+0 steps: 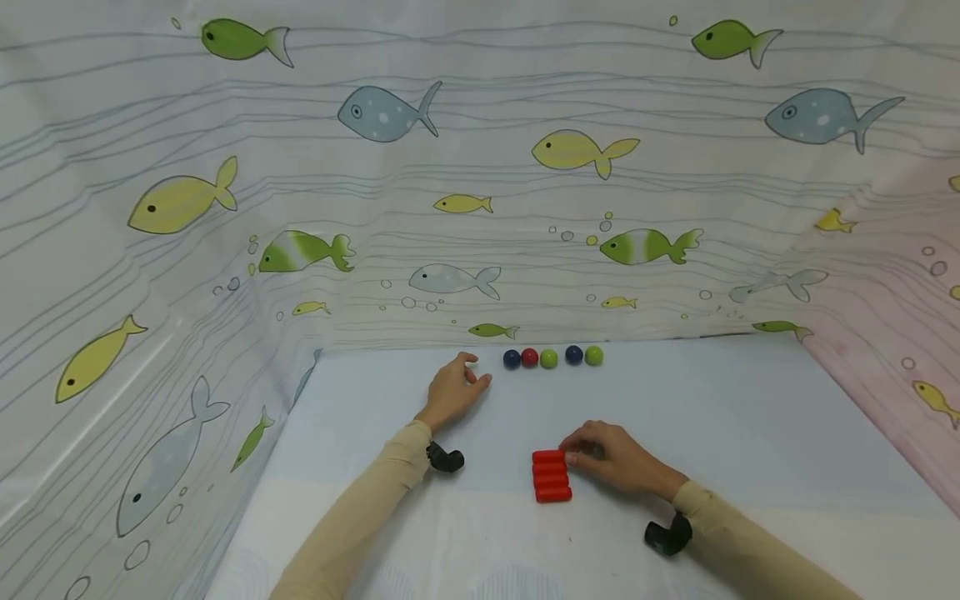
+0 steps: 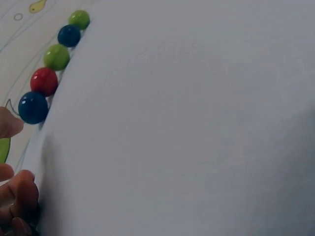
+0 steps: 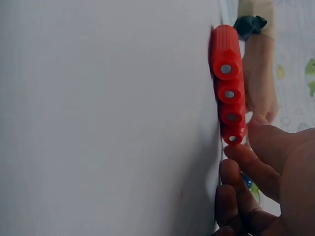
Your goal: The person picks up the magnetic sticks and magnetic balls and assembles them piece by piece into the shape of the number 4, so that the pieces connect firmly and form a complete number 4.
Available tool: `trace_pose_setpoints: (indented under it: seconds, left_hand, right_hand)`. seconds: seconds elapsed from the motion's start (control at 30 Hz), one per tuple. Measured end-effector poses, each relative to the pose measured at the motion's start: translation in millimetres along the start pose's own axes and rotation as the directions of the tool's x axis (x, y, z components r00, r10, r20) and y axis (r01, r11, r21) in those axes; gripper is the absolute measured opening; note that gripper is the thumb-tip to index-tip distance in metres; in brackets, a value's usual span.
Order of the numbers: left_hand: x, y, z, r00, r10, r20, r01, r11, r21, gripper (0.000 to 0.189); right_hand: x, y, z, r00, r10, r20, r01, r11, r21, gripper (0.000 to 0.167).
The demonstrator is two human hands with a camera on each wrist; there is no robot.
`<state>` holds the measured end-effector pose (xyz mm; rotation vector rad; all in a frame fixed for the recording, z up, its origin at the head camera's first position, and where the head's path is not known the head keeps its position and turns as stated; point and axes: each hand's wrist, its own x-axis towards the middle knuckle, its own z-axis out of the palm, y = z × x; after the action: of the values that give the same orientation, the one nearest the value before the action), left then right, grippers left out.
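Observation:
Several short red rods [image 1: 552, 482] with ribbed sides lie side by side on the table. Their ends show small silver-grey discs in the right wrist view [image 3: 226, 69]. At the row's far end my right hand [image 1: 618, 460] pinches the end of the farthest rod [image 3: 233, 137] between thumb and index finger; the other fingers are curled below. My left hand [image 1: 453, 390] hovers or rests near the back left of the table, its fingers loosely bent and holding nothing. To its right stands a blue ball [image 1: 512, 359], apart from the fingers.
Beside the blue ball are a red ball [image 1: 529, 357], a green ball [image 1: 549, 358], another blue ball [image 1: 573, 355] and another green ball [image 1: 594, 356], along the back edge. A fish-patterned curtain [image 1: 480, 233] rises behind the white table [image 1: 712, 417].

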<state>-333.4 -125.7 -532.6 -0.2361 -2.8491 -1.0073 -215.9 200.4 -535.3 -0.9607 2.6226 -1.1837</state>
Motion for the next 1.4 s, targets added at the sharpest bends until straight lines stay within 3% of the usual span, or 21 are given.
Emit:
trace_pose_setpoints:
  seconds: [0.23,0.5,0.67,0.83,1.13,1.4]
  left_hand:
    - [21.0,3.0,8.4,0.999,0.005,0.034,-0.006,1.000,0.019,0.062]
    - [34.2,7.8,15.8,0.998,0.014,0.063,-0.014,1.000,0.013,0.064]
    - [38.5,8.8,19.4,0.995,0.071,0.067,-0.073,0.997,0.022,0.063]
    - [41.6,9.2,22.4,0.993,0.090,0.070,-0.093,0.995,0.047,0.062]
    - [45.9,14.8,27.1,0.986,0.140,0.092,-0.149,0.985,0.089,0.059]
    - [47.9,19.7,27.3,0.979,0.171,0.110,-0.182,0.978,0.100,0.055]
  right_hand:
    - [6.9,-2,4,0.999,0.032,-0.019,-0.033,0.998,-0.052,0.021]
    - [8.3,0,8,0.997,0.021,-0.076,-0.028,0.995,-0.098,0.012]
    - [9.5,-1,10,0.996,0.058,-0.071,-0.064,0.994,-0.088,0.012]
    - [11.2,-4,10,0.994,0.096,-0.054,-0.100,0.993,-0.068,0.015]
    - [12.6,-4,10,0.994,0.069,-0.081,-0.077,0.991,-0.108,0.013]
    - [17.1,-7,8,0.992,0.104,-0.066,-0.111,0.986,-0.124,0.012]
